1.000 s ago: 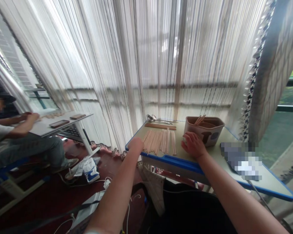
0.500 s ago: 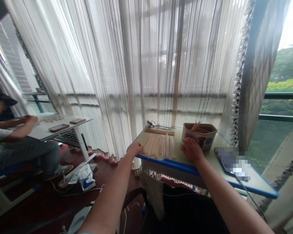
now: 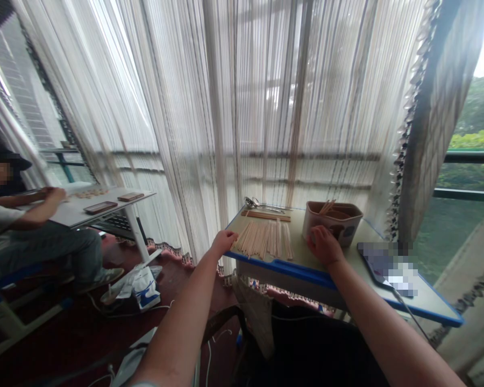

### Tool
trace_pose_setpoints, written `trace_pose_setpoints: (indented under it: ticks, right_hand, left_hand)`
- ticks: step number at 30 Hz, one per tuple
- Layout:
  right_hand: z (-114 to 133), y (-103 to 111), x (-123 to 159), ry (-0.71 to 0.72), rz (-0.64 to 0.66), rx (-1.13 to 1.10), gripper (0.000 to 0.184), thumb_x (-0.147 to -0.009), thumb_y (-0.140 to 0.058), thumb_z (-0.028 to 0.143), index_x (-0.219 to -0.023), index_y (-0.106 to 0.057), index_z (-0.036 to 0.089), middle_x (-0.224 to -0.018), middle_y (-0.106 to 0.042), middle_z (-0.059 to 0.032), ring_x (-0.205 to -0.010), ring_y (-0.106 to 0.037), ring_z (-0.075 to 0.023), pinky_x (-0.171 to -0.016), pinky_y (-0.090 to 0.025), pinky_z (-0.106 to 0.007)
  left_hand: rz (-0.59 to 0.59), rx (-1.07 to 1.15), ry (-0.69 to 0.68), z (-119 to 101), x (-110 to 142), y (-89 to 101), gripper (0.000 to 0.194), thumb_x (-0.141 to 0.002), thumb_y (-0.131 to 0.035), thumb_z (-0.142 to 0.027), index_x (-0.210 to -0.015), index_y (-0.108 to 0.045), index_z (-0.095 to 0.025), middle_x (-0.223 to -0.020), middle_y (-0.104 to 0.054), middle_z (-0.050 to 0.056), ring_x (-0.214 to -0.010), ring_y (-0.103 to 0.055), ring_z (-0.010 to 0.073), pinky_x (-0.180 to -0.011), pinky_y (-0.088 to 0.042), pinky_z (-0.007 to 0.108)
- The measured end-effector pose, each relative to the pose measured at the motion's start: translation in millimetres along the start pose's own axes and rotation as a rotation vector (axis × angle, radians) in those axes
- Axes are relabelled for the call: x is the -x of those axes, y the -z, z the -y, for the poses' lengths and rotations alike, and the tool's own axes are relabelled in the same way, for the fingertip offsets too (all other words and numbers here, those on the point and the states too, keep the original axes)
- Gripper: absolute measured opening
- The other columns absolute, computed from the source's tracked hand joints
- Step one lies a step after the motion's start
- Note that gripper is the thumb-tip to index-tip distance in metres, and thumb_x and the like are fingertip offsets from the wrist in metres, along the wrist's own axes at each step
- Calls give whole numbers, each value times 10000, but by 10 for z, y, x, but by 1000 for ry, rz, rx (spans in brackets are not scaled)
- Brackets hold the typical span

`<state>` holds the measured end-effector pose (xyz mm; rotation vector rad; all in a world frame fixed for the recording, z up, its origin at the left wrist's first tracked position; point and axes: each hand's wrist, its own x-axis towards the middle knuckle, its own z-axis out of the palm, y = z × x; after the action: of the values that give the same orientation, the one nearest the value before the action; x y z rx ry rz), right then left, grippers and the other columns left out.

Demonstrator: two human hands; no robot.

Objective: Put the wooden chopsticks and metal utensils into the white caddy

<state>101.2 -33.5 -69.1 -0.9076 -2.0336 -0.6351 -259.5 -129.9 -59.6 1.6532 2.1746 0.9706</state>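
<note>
Pale wooden chopsticks [image 3: 262, 239] lie side by side in a loose spread on the small blue-edged table [image 3: 298, 263]. My left hand [image 3: 226, 241] is at the left end of this spread, over the table's edge. Its fingers are curled together, and whatever may be between them is hidden. My right hand [image 3: 325, 245] rests on the tabletop at the front left of a brown utensil holder [image 3: 351, 228]. Its fingers are loosely bent and apart, with nothing seen in them. A few chopsticks [image 3: 326, 207] stand tilted inside the holder.
Behind the spread lie darker brown chopsticks [image 3: 266, 216] and metal spoons [image 3: 262, 205]. A partly blurred dark device [image 3: 373, 260] with a cable is on the right. Another person sits at a white table [image 3: 72, 215] on the left. A sheer curtain [image 3: 185, 107] hangs behind.
The view has shifted slightly, so the tables appear a little further right. My left hand's fingers have turned slightly toward the chopsticks. My right hand stays by the holder.
</note>
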Motion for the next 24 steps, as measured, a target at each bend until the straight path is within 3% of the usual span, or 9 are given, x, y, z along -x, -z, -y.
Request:
trace_pose_setpoints:
  ticks: [3, 6, 9, 11, 14, 20, 24]
  right_hand:
    - [30, 61, -29, -13, 11, -81, 151, -803, -473, 281, -861, -550, 166, -922, -567, -122, -882, -544, -236, -767, -463, -372]
    - [142, 187, -176, -28, 70, -230, 186, -801, -483, 322, -880, -564, 174, -908, -589, -110, -799, -577, -217, -691, -475, -356]
    - [327, 350, -442, -248, 118, -511, 267, -825, -462, 409, -941, -560, 189, -797, -611, -56, -631, -574, -165, -599, -475, -314]
    - [454, 478, -641, -447, 133, -792, 399, -826, -450, 462, -1120, -488, 195, -839, -627, -45, -560, -571, -141, -491, -461, -279]
    - [580, 708, -878, -507, 90, -1042, 424, -809, -485, 467, -1124, -484, 182, -909, -630, -64, -646, -604, -140, -524, -487, -271]
    - [467, 1166, -1041, -498, -14, -1018, 238, -809, -509, 396, -882, -557, 175, -732, -629, -17, -583, -583, -109, -550, -483, -255]
    - [106, 1353, -1111, -543, -212, -868, 270, -826, -477, 439, -870, -544, 181, -756, -636, -17, -566, -572, -99, -537, -480, -247]
  left_hand:
    - [-47, 237, -64, -81, 21, -12, 372, -842, -423, -404, -944, -647, -125, -839, -685, 46, -699, -614, 129, -603, -455, 219]
    - [-83, 497, -189, -240, 48, -70, 349, -777, -518, -430, -886, -650, -126, -784, -675, 43, -704, -609, 142, -631, -469, 240]
    - [-78, 603, -277, -472, 108, -206, 342, -755, -544, -449, -853, -649, -138, -726, -659, 30, -700, -604, 149, -660, -476, 257]
    - [-72, 633, -318, -656, 181, -323, 341, -757, -547, -456, -857, -645, -145, -735, -658, 30, -711, -603, 150, -671, -478, 259]
    - [-41, 636, -392, -955, 323, -485, 327, -778, -538, -449, -866, -642, -152, -780, -665, 37, -728, -605, 149, -681, -478, 257]
    - [-68, 605, -536, -1468, 457, -719, 279, -813, -511, -412, -861, -642, -171, -822, -658, 46, -741, -608, 142, -672, -475, 241]
    - [-208, 569, -452, -1697, 324, -941, 404, -782, -545, -483, -1030, -586, -166, -953, -649, 72, -808, -617, 157, -733, -482, 264]
